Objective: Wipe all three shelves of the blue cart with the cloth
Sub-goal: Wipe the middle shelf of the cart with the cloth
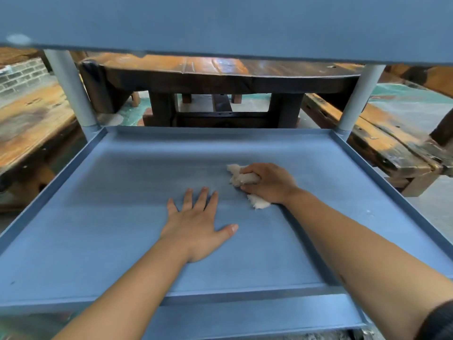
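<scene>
A blue cart shelf (pixel 122 217) with a raised rim fills the middle of the view, under the underside of a higher blue shelf (pixel 220 23). My right hand (pixel 269 184) grips a bunched white cloth (pixel 241 177) and holds it down on the shelf, right of centre. Part of the cloth sticks out below the hand near the wrist. My left hand (pixel 198 224) lies flat on the shelf with its fingers spread, just left of and nearer than the right hand. The edge of a lower blue shelf (pixel 245 315) shows at the bottom.
Two grey posts (pixel 71 89) (pixel 360 96) at the far corners carry the upper shelf. Behind the cart stands a dark wooden table (pixel 220 79), flanked by worn wooden benches on the left (pixel 29 123) and right (pixel 392 148).
</scene>
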Motion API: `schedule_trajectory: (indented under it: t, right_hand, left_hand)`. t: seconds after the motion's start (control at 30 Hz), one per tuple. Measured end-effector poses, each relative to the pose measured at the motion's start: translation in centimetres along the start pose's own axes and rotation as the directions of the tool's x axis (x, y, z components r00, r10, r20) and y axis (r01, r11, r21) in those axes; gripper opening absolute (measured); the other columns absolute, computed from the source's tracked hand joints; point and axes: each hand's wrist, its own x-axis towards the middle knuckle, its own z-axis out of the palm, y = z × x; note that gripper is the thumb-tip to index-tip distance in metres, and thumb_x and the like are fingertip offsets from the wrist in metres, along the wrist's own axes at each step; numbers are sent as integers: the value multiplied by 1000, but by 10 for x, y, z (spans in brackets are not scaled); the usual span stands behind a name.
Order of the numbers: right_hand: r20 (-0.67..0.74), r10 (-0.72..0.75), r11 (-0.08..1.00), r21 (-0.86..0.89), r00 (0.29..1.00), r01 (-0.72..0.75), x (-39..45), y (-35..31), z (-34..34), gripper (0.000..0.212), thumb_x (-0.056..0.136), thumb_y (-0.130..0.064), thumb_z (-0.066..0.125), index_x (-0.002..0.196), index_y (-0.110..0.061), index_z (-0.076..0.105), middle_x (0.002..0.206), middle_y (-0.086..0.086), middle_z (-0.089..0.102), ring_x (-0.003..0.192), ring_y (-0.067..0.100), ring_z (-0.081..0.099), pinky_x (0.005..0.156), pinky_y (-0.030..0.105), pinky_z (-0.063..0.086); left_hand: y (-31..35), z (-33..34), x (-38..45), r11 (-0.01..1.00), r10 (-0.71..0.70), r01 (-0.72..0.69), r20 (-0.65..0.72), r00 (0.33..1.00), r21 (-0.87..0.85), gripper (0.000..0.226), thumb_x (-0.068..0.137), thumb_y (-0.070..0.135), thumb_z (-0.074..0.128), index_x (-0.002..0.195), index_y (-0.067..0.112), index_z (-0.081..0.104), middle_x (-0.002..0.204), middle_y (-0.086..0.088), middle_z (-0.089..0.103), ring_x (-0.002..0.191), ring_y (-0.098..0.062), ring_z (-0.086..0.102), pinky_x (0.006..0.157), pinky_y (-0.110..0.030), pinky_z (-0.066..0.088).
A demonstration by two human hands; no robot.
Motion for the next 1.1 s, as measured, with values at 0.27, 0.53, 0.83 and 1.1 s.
schedule_trajectory:
  t: [0.27,0.53,0.83,1.1]
  right_hand:
    - [-108,-105,994,-40,989,101,-86,-35,6,34,80,-40,64,113,-42,66,114,-16,67,110,21,59,89,37,45]
    - [-310,321,882,-246,895,-401,-182,45,-32,47,81,-60,43,124,-48,52,131,-16,57,126,22,44,91,45,39]
    - [-262,663,711,-74,701,-700,-100,80,-35,70,69,-85,31,129,-49,37,151,1,33,142,38,19,100,60,28]
    - [-241,449,879,-55,860,-474,6,77,-24,68,69,-82,35,124,-43,50,125,4,57,118,35,50,92,47,39]
  left_hand:
    - [0,-4,-1,999,20,-19,16,1000,-33,96,70,88,2,152,38,-5,164,4,-10,148,-27,-13,114,-61,-2]
    - [-3,-3,1,1000,21,-21,19,1000,-15,97,70,87,-1,153,37,-3,164,3,-11,149,-27,-13,114,-61,0]
    - [-6,2,4,1000,28,-28,-3,1000,12,98,67,89,-4,151,40,-8,163,5,-13,148,-27,-14,113,-60,-1]
    - [-8,7,6,999,27,-27,-35,999,20,99,66,90,-3,150,39,-11,163,6,-15,148,-26,-15,112,-63,-2]
